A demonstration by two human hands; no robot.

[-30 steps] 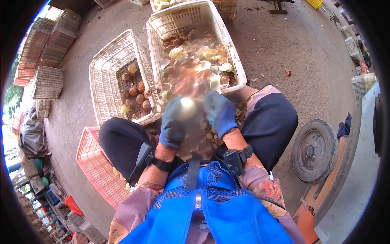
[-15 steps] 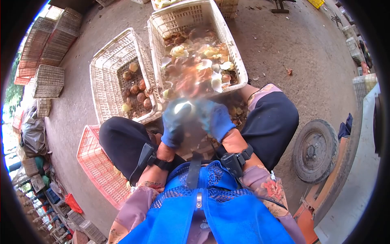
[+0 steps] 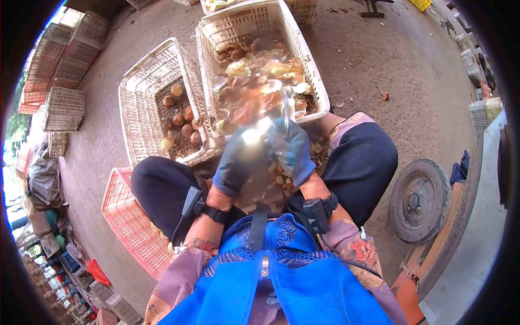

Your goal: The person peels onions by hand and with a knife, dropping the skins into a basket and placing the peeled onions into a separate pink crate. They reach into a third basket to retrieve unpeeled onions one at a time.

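Observation:
My left hand (image 3: 237,158), in a dark blue-grey work glove, is closed around a pale, shiny peeled onion (image 3: 251,136), partly blurred by glare. Close beside it, my gloved right hand (image 3: 292,150) has its fingers closed on a thin blade-like tool (image 3: 286,103) that points away from me. Smearing hides the tool's exact shape. Both hands are between my knees, at the near edge of a white crate (image 3: 317,70) of onion skins and peeled layers (image 3: 260,89). Brown unpeeled onions (image 3: 187,130) lie in another white crate (image 3: 132,108) to the left.
A red-pink crate (image 3: 132,216) stands by my left knee. Onion scraps (image 3: 279,176) litter the ground between my legs. To the right are a wheel (image 3: 421,200) and a metal panel (image 3: 471,238). Stacked crates (image 3: 65,108) line the far left.
Both hands have lifted slightly and drawn closer together. The right hand has turned, and the thin tool now shows upright above it. The onion remains in the left hand.

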